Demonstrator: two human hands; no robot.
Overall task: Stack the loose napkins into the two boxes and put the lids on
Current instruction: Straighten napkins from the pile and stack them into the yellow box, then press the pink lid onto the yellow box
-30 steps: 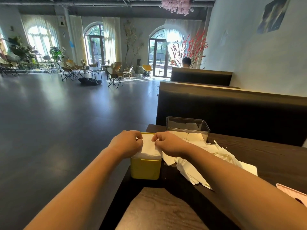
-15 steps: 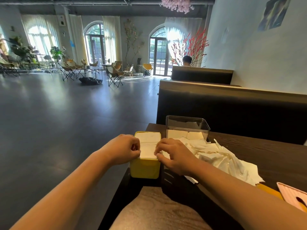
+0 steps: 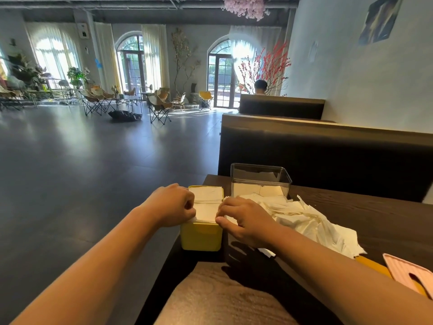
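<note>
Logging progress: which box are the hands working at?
The yellow box, left hand and right hand on its napkin stack; the clear box behind stands untouched.

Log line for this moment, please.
left hand: grips white napkin stack in yellow plastic box; right hand: grips same stack; clear plastic box: part-filled; loose white napkins: piled alongside

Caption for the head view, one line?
Left hand and right hand hold napkins in the yellow box; loose pile beside clear box.
</note>
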